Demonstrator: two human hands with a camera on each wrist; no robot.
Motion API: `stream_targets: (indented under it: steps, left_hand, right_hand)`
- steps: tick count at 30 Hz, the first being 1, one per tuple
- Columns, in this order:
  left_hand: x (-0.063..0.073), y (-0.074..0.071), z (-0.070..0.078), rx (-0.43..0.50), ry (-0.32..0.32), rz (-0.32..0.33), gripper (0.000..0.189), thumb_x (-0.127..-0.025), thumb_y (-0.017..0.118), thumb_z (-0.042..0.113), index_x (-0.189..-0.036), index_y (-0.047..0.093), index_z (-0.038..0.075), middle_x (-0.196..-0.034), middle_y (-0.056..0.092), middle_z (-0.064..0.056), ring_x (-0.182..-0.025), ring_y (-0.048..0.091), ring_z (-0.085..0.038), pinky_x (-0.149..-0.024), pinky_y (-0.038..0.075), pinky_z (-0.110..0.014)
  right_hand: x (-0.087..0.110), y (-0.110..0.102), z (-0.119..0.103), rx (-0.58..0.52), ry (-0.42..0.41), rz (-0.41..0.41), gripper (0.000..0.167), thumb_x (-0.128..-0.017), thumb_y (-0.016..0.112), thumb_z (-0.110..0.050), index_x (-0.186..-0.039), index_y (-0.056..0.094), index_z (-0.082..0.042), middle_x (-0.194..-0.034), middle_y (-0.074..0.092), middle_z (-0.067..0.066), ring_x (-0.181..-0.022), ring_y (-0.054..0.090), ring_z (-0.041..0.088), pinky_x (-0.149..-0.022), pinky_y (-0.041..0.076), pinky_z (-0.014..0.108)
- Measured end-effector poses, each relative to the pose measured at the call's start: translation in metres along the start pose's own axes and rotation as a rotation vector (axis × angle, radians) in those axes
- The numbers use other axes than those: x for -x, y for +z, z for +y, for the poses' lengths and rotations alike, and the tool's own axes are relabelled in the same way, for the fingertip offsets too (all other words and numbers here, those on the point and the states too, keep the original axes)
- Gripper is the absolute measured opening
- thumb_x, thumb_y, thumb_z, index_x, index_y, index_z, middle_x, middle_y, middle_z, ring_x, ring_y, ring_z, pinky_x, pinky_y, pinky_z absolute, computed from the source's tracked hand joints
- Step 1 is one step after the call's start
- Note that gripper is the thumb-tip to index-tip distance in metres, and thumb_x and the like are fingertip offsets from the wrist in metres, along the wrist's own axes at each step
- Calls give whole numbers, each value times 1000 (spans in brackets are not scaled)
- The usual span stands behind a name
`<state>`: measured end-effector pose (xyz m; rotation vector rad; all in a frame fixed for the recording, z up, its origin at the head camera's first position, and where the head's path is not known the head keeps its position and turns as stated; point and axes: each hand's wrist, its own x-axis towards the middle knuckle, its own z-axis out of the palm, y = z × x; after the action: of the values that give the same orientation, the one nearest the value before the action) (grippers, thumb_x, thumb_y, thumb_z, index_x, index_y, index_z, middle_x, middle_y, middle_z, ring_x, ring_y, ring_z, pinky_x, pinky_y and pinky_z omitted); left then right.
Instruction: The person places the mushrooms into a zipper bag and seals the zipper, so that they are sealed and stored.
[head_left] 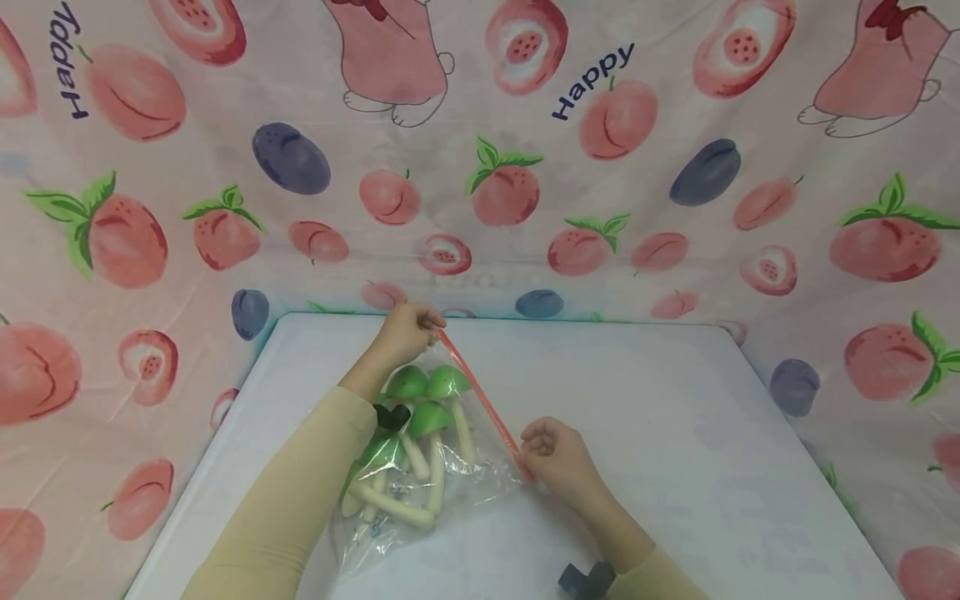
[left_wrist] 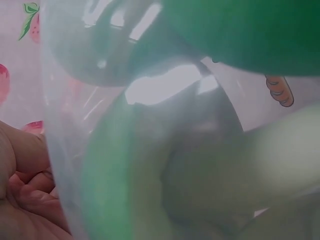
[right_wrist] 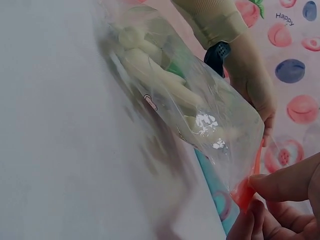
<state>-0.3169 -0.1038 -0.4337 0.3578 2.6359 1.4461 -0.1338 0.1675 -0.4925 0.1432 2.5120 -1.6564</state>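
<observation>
A clear plastic zip bag [head_left: 480,479] with a red strip [head_left: 480,392] along its top edge holds several toy mushrooms [head_left: 431,419] with green caps and pale stems. My left hand [head_left: 408,332] grips the far end of the strip. The near end is pinched between thumb and fingers of my right hand [head_left: 558,457], seen closely in the right wrist view, where the red corner [right_wrist: 243,192] shows. In the left wrist view, the bag and a green cap [left_wrist: 110,175] fill most of the frame, and only part of the left hand [left_wrist: 32,195] shows at the edge.
A white table [head_left: 660,400] lies beneath the bag. Fabric printed with peaches and plums [head_left: 506,192] hangs behind the table and along both sides. A dark wrist mount [head_left: 587,579] sits at the right wrist, another [head_left: 392,417] at the left.
</observation>
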Motion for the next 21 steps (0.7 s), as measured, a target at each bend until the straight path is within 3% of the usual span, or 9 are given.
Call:
stream_targets:
  steps: [21]
  left_hand:
    - [0,15,-5,23,-35,-15,15,-100,68,1,-112,76,7,-104,72,-12,-91,70,-25,-75,57,-31]
  right_hand:
    - [18,-8,20,18,42,-19,29,-85,78,0,-112,67,0,-83,72,6,-73,66,17,-64,54,25]
